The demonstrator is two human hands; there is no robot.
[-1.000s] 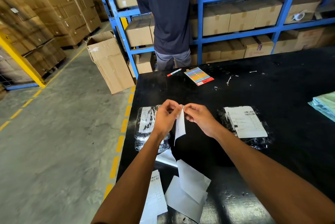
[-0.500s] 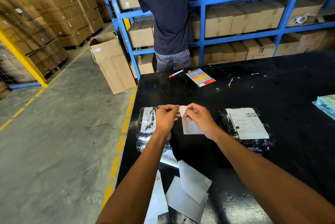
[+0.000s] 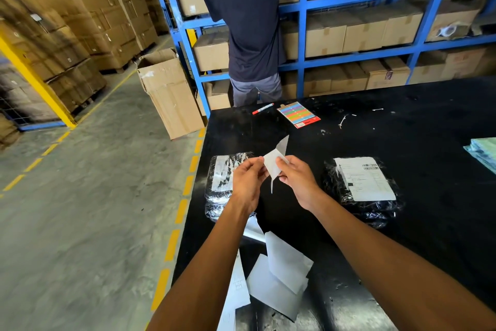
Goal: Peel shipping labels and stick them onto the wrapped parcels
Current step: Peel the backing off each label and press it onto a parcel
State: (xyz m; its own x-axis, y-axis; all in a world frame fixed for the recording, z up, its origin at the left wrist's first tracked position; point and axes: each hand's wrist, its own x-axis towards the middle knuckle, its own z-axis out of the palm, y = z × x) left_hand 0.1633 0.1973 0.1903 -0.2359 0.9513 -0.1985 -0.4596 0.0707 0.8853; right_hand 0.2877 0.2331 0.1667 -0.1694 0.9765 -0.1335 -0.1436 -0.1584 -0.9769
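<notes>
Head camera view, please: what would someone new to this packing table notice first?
The two hands at the centre draw the eye: the left hand and right hand together pinch a white label in the air above the black table. A wrapped parcel to the right already carries a printed label, while another parcel lies behind the left hand. Loose white sheets lie at the near edge.

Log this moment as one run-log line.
step: peeling | left hand, right hand: pinch label sheet | right parcel: labelled | left parcel: waiting
</notes>
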